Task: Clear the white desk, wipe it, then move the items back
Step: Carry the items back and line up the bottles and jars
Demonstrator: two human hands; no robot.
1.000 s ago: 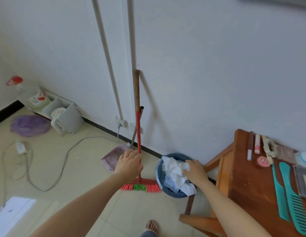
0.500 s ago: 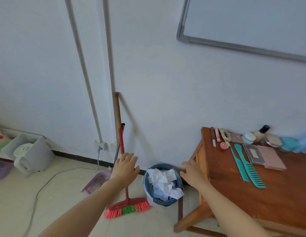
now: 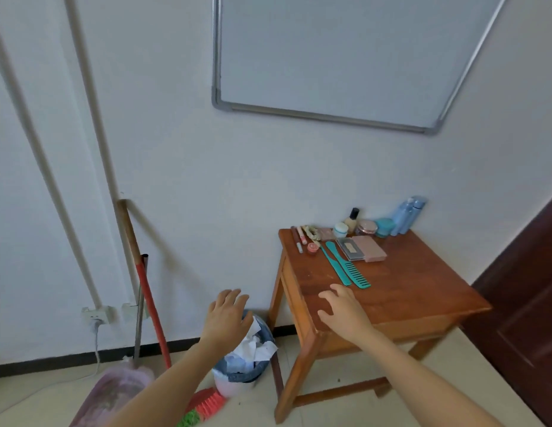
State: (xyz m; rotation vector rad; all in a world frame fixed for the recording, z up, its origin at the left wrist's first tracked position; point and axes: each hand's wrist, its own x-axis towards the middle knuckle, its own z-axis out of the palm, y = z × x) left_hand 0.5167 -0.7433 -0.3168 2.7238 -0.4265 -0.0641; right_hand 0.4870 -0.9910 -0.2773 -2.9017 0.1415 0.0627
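Though wooden, glossy square-topped table (image 3: 407, 288)

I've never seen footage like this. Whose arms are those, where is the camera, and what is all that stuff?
There is no machine here: a person wears a wide-angle camera on the head, so you look forward and down along their own bare arms. The left hand hangs open above a waste bin stuffed with crumpled paper; the right hand is open over the near corner of a wooden table. Neither holds anything. On the table lie two teal combs, flat make-up cases, and small jars and blue bottles by the wall. A broom leans on the wall at the left, and a whiteboard hangs above.
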